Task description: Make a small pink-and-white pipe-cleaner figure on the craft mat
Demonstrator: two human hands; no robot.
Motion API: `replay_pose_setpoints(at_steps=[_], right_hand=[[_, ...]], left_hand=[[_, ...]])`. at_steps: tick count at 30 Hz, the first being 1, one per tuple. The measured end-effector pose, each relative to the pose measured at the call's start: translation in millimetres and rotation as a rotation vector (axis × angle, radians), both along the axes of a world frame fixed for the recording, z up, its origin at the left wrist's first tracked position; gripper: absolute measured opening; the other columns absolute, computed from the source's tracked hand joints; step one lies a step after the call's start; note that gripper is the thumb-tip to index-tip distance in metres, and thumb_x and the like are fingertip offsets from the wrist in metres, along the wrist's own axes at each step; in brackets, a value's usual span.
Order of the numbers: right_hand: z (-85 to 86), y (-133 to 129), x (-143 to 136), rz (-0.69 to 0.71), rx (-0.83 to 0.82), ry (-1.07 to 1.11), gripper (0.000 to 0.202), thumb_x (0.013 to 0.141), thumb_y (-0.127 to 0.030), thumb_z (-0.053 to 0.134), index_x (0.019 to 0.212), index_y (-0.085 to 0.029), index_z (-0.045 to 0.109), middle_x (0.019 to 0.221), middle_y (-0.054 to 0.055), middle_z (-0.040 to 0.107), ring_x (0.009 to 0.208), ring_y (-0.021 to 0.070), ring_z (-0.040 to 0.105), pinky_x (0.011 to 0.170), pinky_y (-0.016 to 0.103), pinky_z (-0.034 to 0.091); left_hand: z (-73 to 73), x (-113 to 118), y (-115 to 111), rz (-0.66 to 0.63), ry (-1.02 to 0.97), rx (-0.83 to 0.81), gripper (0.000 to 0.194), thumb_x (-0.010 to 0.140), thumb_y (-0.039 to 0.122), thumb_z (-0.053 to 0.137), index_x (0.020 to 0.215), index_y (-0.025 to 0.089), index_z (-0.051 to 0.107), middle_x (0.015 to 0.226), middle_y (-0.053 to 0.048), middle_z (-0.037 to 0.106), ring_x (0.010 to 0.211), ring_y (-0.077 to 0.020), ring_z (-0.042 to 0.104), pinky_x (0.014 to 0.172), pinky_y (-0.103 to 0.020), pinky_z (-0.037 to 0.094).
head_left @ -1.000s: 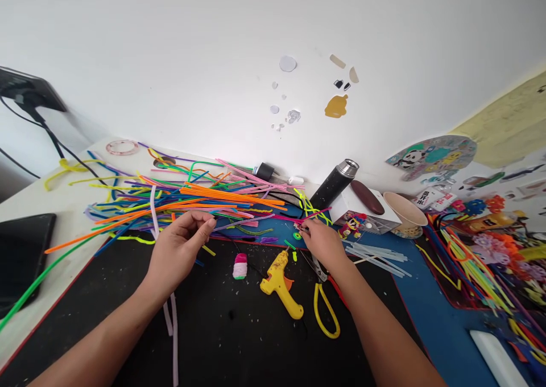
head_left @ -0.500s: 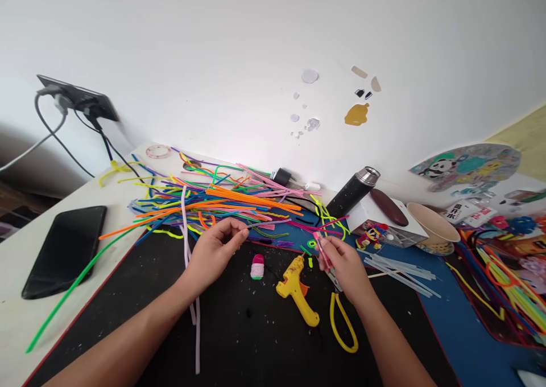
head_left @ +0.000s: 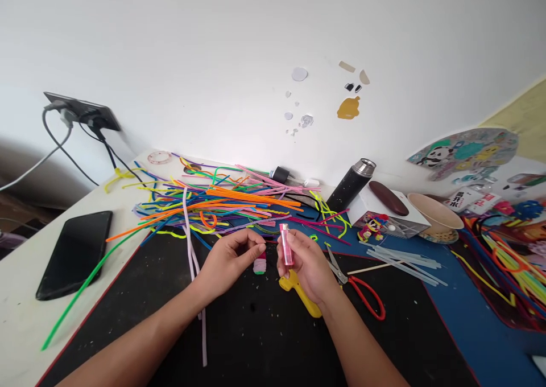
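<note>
My right hand (head_left: 305, 259) is closed around a pink lighter (head_left: 286, 249), held upright with its metal top uncovered. Left of it, my left hand (head_left: 232, 259) has thumb and forefinger pinched together; only a tiny dark tip shows at the fingertips. Between the hands, a small pink, white and green wound piece (head_left: 259, 265) stands on the black mat, partly hidden by the left fingers. Beneath the right hand lies a yellow glue gun (head_left: 306, 300), its front part covered. To the right, scissors (head_left: 367, 300) show open blades and a red handle loop.
A heap of coloured pipe cleaners (head_left: 239, 196) spreads along the wall. A phone-like black tablet (head_left: 74, 256) lies left. At right are a black flask (head_left: 350, 188), a white box (head_left: 388, 210), a bowl (head_left: 435, 213) and translucent glue sticks (head_left: 407, 264).
My right hand has moved left with the lighter, which is now upright near my left hand. My left hand has shifted slightly right and down. The scissors' red handle has come into view.
</note>
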State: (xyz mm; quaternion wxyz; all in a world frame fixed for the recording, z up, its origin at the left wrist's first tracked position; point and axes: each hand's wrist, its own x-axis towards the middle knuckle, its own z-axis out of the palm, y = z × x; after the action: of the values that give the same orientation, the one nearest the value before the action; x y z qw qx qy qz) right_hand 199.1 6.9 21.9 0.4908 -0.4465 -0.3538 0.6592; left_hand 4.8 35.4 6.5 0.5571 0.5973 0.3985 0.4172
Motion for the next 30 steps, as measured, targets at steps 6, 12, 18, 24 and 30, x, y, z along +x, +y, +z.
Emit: replay_pose_setpoints(at_steps=[6,12,18,24,30], right_hand=[[-4.3,9.1,-12.5,0.003,0.015,0.062,0.038,0.090,-0.056,0.075,0.091,-0.019,0.065,0.072,-0.002,0.064,0.047,0.0110,0.058,0.043,0.022,0.038],[-14.2,15.1,-23.6,0.007,0.038,0.044,0.040,0.087,-0.057,0.077,0.091,-0.020,0.062,0.066,-0.006,0.057,0.040,0.0063,0.042,0.040,0.020,0.025],[-12.9,8.5,-16.3,-0.035,0.076,-0.127,0.036,0.088,-0.053,0.076,0.088,-0.021,0.060,0.059,-0.009,0.045,0.044,0.0054,0.027,0.044,0.021,0.018],[-13.8,-1.3,-8.2,0.008,0.140,-0.341,0.034,0.090,-0.054,0.074,0.091,-0.021,0.067,0.065,-0.007,0.042,0.053,0.0096,0.032,0.047,0.023,0.026],[-13.3,-4.5,-7.9,0.010,0.200,-0.476,0.031,0.094,-0.050,0.068,0.086,-0.021,0.063,0.071,-0.004,0.046,0.057,0.0108,0.036,0.048,0.023,0.029]], left_hand=[[-0.8,-0.2,-0.7,-0.005,-0.013,0.004,0.032,0.089,0.050,0.071,0.084,0.019,0.068,0.069,0.001,0.058,0.065,-0.0149,0.051,0.064,-0.027,0.045],[1.4,-2.2,1.5,0.027,0.011,0.018,0.034,0.090,0.053,0.070,0.083,0.019,0.068,0.069,0.000,0.061,0.064,-0.0155,0.053,0.063,-0.027,0.046],[3.1,-1.0,-0.6,0.040,0.074,0.026,0.025,0.090,0.045,0.068,0.084,0.021,0.068,0.070,0.001,0.061,0.065,-0.0157,0.054,0.063,-0.026,0.048],[2.0,0.9,-4.8,0.000,0.145,0.058,0.019,0.092,0.039,0.066,0.086,0.021,0.070,0.071,0.000,0.064,0.064,-0.0153,0.056,0.062,-0.026,0.047],[2.1,2.7,-7.0,-0.002,0.169,0.062,0.019,0.092,0.038,0.065,0.086,0.021,0.069,0.069,0.000,0.063,0.064,-0.0155,0.057,0.062,-0.026,0.047]])
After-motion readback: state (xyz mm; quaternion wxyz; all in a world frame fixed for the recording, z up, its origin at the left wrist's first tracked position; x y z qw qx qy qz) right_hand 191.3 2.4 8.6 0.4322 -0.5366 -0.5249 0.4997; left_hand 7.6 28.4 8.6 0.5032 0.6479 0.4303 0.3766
